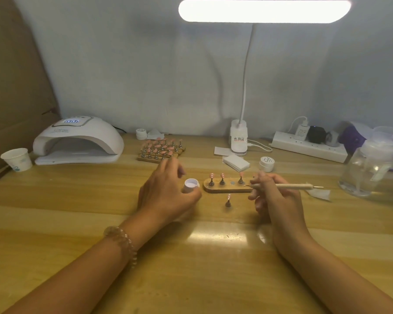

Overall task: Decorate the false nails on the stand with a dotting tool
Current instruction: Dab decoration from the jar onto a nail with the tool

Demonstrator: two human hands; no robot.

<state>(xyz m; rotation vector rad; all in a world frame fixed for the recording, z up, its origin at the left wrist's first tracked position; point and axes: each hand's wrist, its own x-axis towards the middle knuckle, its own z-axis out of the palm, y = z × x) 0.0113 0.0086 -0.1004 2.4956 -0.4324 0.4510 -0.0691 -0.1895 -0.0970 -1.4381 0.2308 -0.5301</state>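
- Bracelet [123,243] on left wrist; left hand [166,193] grip curled round small white jar [191,185].
- Right hand [275,198] pinches dotting tool [288,186], tip at stand [227,190] right end.
- Three false nails [222,176] on stand, between hands; writing too small to read.

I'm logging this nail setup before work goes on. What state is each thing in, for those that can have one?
Desk lamp, switched on.
Curing lamp, display lit.
Small jar, open, gripped by left hand.
Second jar, lid on.
Stand, three nail holders seated, one socket empty.
Loose nail holder, upright on the table, off the stand.
Dotting tool, held by right hand, roughly level.
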